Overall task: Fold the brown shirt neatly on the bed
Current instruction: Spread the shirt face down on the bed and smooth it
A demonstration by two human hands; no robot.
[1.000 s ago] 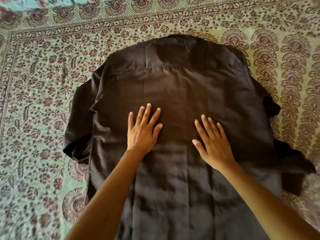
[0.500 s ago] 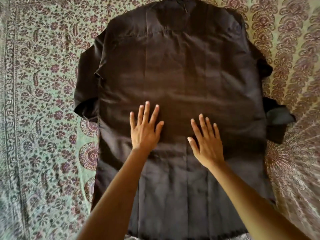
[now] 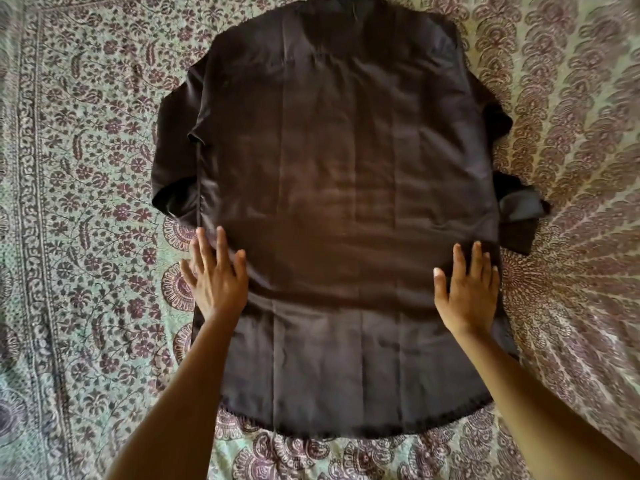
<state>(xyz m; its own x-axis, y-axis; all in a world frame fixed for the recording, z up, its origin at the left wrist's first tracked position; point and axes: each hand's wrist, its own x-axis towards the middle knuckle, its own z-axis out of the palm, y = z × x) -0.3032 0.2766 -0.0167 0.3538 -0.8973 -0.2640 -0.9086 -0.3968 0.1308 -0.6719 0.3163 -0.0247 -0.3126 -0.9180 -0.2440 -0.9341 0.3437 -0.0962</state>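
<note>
Nearest the person, the curved hem (image 3: 346, 427) of the brown shirt (image 3: 346, 168) lies on the patterned bed (image 3: 86, 237), with both forearms reaching over it. The shirt is spread flat, back side up. Its long axis runs straight away from the person, hem near and collar far, where the frame edge cuts it.

About a third of the way up, the left hand (image 3: 216, 278) rests on the shirt's left side edge. Its grip is spread flat and holds nothing, and the outer fingers lie over the bedspread. The right hand (image 3: 467, 292) mirrors it on the right side edge, fingers straight and slightly fanned, palm pressing cloth.

Each hand sits on its own edge, so neither is better placed. A lengthwise fold would likely carry either side inward across the long axis.

Farther off, the left sleeve (image 3: 176, 161) lies bunched beside the body, beyond the left hand. The right sleeve (image 3: 516, 209) sticks out crumpled, just beyond and outside the right hand.
</note>
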